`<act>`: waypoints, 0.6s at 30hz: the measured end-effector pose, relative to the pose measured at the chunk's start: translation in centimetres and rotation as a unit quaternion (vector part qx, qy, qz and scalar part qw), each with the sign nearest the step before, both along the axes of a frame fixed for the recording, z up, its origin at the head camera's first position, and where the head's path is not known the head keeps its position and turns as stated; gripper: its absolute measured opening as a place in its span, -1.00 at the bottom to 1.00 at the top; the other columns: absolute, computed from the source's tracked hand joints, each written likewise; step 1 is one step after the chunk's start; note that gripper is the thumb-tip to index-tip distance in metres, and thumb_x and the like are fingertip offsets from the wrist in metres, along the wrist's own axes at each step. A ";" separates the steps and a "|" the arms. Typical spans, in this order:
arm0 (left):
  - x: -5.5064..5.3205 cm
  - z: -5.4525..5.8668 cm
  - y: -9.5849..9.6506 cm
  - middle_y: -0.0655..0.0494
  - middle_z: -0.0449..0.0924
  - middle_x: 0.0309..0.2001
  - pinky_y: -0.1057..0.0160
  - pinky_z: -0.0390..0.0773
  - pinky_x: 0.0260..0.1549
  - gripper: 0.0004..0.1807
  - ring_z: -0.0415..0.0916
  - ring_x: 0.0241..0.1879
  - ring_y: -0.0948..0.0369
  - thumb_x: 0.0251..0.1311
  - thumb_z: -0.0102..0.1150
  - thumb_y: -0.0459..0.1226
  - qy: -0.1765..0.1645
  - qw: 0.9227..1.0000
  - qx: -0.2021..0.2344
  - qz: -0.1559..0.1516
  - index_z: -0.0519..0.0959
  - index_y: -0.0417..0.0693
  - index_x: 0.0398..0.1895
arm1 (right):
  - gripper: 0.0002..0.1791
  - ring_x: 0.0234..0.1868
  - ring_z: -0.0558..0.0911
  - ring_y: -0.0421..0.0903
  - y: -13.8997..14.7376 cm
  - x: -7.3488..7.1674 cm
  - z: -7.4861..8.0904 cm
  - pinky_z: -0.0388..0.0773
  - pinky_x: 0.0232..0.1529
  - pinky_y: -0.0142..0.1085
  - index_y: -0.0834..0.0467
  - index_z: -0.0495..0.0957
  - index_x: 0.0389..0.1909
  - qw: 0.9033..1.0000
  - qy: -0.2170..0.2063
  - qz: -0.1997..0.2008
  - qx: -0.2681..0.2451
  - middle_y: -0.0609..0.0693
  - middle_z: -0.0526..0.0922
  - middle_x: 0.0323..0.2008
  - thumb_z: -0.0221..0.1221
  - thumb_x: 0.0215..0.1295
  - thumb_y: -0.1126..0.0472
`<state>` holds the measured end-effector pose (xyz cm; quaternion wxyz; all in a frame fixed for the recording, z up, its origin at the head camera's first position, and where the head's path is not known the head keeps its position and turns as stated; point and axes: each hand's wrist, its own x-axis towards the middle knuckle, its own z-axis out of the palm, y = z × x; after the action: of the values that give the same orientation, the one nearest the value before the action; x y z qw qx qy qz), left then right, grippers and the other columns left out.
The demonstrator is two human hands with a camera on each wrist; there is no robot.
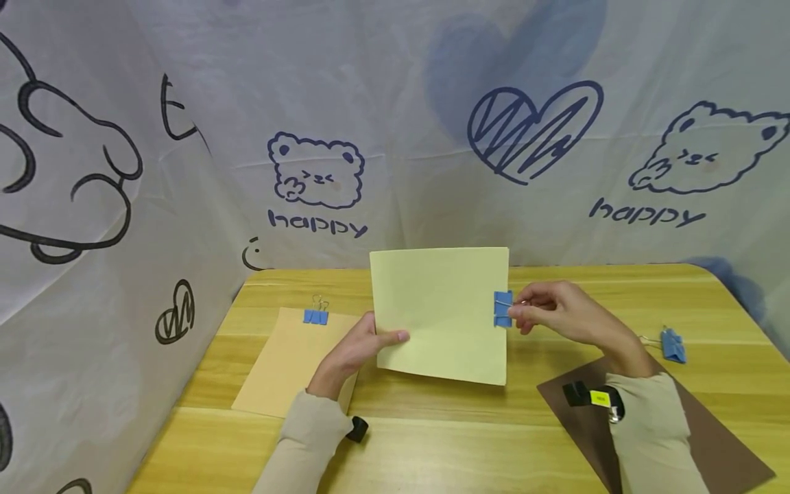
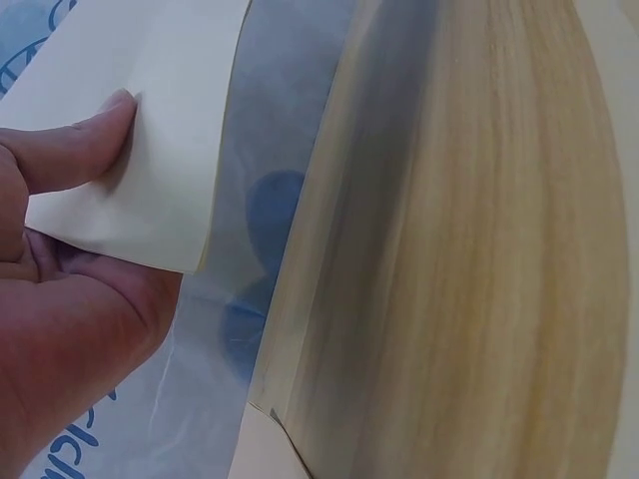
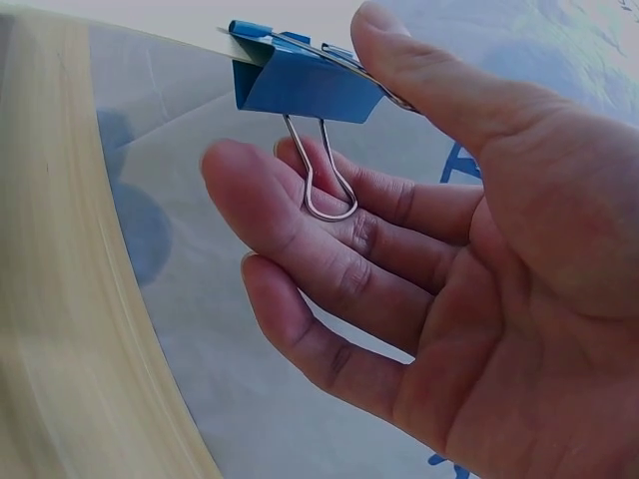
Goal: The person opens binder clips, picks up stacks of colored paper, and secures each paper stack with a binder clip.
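On the left of the wooden table (image 1: 432,446), a peach sheet (image 1: 290,363) lies flat, with a blue binder clip (image 1: 315,317) at its far edge, wire handles raised. Next comes the left hand (image 1: 361,343), gripping the lower left side of the pale yellow paper (image 1: 441,302), thumb across the front and fingers behind. That paper is held up above the table, facing the person; whether it is one sheet or several is hard to tell. At its right edge sits a second blue binder clip (image 1: 501,321), and the right hand (image 1: 564,312) grasps it by the handles: thumb on one, the other loop against the fingers. For a neat hold, the clip would best be squared to the edge, the paper pushed fully into its mouth, and the handles let down gently, while the left hand keeps the paper steady and its edges even. Farther right, a dark brown sheet (image 1: 710,439) lies partly under the right forearm (image 1: 623,353), with a third blue binder clip (image 1: 673,346) resting just beyond it.
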<state>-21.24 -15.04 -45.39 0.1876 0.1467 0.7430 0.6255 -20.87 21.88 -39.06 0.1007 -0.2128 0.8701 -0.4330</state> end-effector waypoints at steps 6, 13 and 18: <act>0.0 -0.1 0.1 -0.10 0.60 0.19 -0.08 0.28 0.35 -0.54 0.47 0.22 0.06 0.42 0.20 -0.35 0.000 1.000 0.000 -0.001 0.43 -0.23 0.34 | -0.73 -0.30 0.72 -0.11 -0.1 -0.1 -0.3 0.64 -0.07 -0.23 0.22 0.66 -0.08 1.000 -0.005 0.009 -0.010 -0.02 0.74 -0.35 0.24 0.48 0.07; -0.1 -0.3 0.2 -0.11 0.60 0.19 -0.08 0.28 0.35 -0.54 0.47 0.22 0.06 0.41 0.20 -0.38 -0.003 1.000 0.005 -0.001 0.44 -0.24 0.34 | -0.75 -0.30 0.72 -0.10 -0.1 -0.2 -0.4 0.64 -0.08 -0.27 0.21 0.65 -0.09 1.000 -0.005 0.015 -0.014 -0.04 0.73 -0.36 0.24 0.49 0.08; -0.2 -0.3 0.3 -0.11 0.61 0.17 -0.06 0.32 0.32 -0.55 0.50 0.18 0.08 0.40 0.21 -0.39 -0.010 1.000 0.006 0.004 0.45 -0.25 0.32 | -0.75 -0.30 0.73 -0.09 -0.2 -0.2 -0.3 0.64 -0.08 -0.27 0.22 0.65 -0.09 1.000 -0.005 0.018 -0.017 -0.05 0.73 -0.35 0.24 0.48 0.09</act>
<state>-21.47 -14.76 -45.72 0.1918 0.1385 0.7378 0.6322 -21.02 21.69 -39.32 0.1091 -0.2283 0.8580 -0.4470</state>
